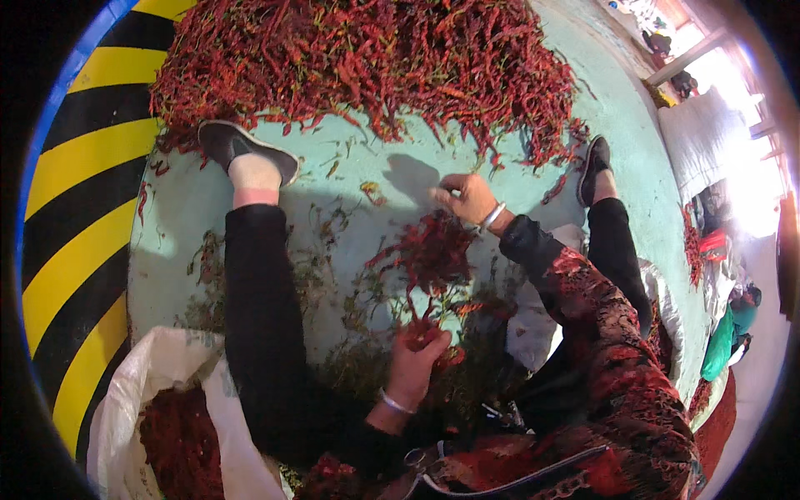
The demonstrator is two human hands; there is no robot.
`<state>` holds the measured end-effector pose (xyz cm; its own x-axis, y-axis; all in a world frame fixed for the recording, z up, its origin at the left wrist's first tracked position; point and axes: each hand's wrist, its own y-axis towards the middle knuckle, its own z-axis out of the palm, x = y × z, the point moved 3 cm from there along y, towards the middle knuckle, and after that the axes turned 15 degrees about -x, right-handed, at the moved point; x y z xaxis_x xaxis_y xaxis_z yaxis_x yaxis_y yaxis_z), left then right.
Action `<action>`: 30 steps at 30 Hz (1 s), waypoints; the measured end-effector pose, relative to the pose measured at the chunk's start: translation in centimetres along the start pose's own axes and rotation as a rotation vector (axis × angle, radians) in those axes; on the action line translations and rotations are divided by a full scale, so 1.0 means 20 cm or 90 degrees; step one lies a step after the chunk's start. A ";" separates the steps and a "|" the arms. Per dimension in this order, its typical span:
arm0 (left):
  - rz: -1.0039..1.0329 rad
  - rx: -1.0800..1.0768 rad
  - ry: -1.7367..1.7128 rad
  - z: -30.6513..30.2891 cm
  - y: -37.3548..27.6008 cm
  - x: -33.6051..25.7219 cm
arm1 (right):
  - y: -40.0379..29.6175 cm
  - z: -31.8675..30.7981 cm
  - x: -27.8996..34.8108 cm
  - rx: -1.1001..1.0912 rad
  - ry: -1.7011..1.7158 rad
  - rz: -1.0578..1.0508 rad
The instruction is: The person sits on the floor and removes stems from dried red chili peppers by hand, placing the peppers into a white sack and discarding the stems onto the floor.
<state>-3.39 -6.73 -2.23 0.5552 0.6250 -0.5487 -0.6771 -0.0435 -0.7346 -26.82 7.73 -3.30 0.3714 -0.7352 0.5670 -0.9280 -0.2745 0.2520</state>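
Observation:
My left hand [412, 369] is closed around a few dried red chili peppers [425, 330], whose ends stick out past the fingers. Ahead of it lies a small heap of red chilies [437, 250] on the pale green floor [350, 169]. My right hand [467, 199] is just beyond that heap, its fingers bent and blurred at the tips. Whether anything small is between those fingertips I cannot tell. Loose stems [356, 300] lie scattered between my legs, many of them in shadow.
A large pile of red chilies [375, 56] spreads beyond my feet. An open white woven sack [150, 356] with red chilies inside stands at lower left. Black and yellow stripes [81, 206] line the left side. Farther right are more sacks [706, 140] and a green bag [716, 350].

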 end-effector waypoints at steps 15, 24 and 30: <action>0.052 -0.075 0.048 -0.09 0.07 -0.02 | 0.66 -0.06 -0.45 -0.107 -0.380 0.077; 0.093 -0.016 -0.035 -0.02 0.07 -0.05 | 0.28 -0.38 -0.03 -0.183 0.101 0.039; 0.172 0.060 -0.141 0.00 0.01 -0.18 | -0.32 -0.37 0.49 0.089 0.645 0.330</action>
<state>-5.51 -9.00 -0.51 0.2399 0.7547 -0.6106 -0.8325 -0.1636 -0.5293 -17.11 6.92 6.43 -0.2625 0.0400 0.9641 -0.9480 -0.1971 -0.2500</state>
